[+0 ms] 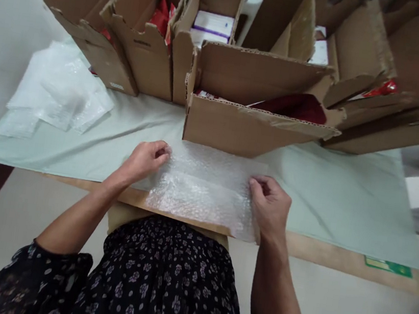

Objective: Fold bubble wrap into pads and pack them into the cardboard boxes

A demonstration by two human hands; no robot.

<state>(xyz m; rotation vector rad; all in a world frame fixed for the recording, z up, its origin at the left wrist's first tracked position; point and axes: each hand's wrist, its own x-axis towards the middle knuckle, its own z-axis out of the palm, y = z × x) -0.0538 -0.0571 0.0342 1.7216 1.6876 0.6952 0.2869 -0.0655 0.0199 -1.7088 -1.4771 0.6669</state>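
Observation:
A clear sheet of bubble wrap [205,187] lies flat at the table's front edge, its near part reaching over the edge. My left hand [148,158] is closed in a pinch on its upper left side. On the right side, my right hand [270,201] pinches the sheet between thumb and fingers. Just beyond the sheet stands a low cardboard box [251,129] with a dark red item [295,106] inside. Whether the wrap is a single sheet or a pouch I cannot tell.
Several open cardboard bins [150,67] line the back of the table, holding red packets [161,16], white boxes [213,22] and a white roll [250,15]. A pile of bubble wrap pieces [62,88] lies at the left. A pale green cloth [347,195] covers the table.

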